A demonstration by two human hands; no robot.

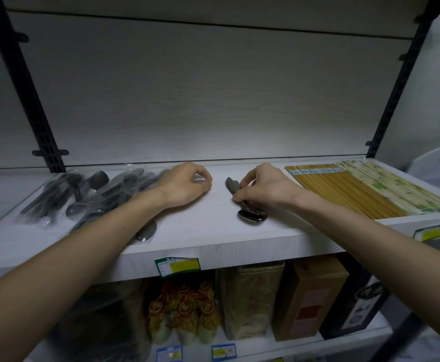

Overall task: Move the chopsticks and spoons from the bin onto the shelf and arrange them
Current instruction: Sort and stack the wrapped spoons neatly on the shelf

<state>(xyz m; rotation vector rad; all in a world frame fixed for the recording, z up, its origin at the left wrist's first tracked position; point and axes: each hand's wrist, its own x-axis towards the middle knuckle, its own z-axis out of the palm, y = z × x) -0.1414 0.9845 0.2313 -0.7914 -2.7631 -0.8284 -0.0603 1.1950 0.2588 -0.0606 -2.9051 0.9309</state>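
Right hand [262, 185] is pinching the spoon stack [242, 201], long axis running near-far; left hand [187, 182] is resting loosely curled, gripping nothing visible, just left of it.

We cannot read the price label [177, 266] on the front lip of the shelf [213, 246], as its print is too small and blurred, and the goods under that shelf are dim, with the brown box [310, 296] partly covered by the right forearm. On the shelf, the right hand [262, 185] covers the middle of the spoons [245, 205] it pinches, so we cannot count them, and the left forearm hides most of a single spoon [147, 232] near the front lip. The left hand [187, 185] curls over its own fingertips, so we cannot tell whether it holds anything, and the bagged dark spoons [83, 194] left of it blur into 1 mass.
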